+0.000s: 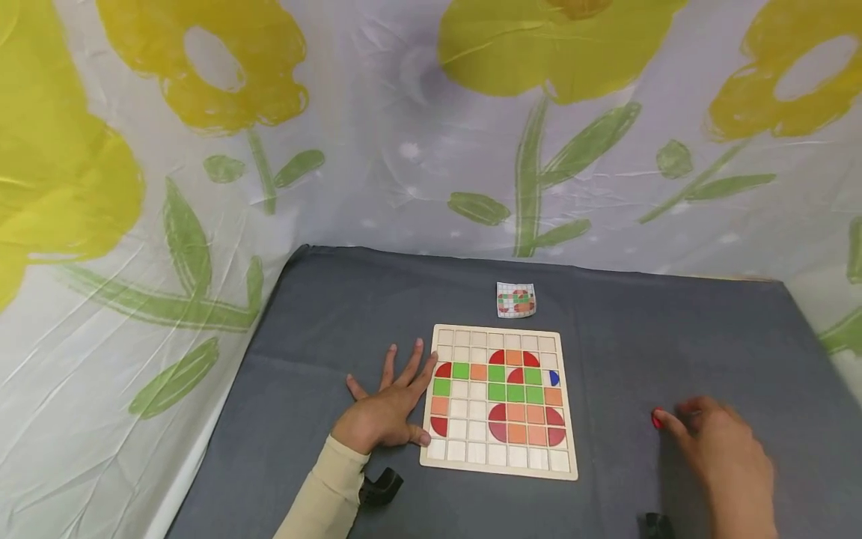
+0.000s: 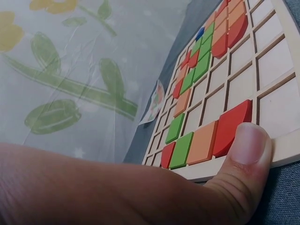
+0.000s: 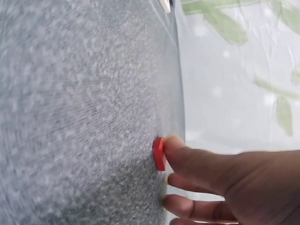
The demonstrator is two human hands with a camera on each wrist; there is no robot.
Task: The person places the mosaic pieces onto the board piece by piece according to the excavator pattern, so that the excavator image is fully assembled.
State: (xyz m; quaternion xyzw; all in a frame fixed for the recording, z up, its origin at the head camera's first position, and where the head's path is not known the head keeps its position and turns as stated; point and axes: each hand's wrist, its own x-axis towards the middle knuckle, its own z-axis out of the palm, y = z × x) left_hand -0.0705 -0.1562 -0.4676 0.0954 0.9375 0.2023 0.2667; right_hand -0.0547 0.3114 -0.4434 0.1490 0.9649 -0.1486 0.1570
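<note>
A wooden grid board lies on the dark cloth with red, green and orange tiles in its cells. Near its right edge sits a blue quarter-round tile. My left hand is spread flat at the board's left side. Its thumb rests on the frame beside a red quarter-round tile. Well to the right of the board, my right hand pinches a small red tile at the thumb tip, close over the cloth. Part of that tile's outline is hidden.
Behind the board lies a small printed card with a coloured grid pattern. A dark grey cloth covers the table. At its back and left hangs a flowered curtain. Black straps show near both wrists.
</note>
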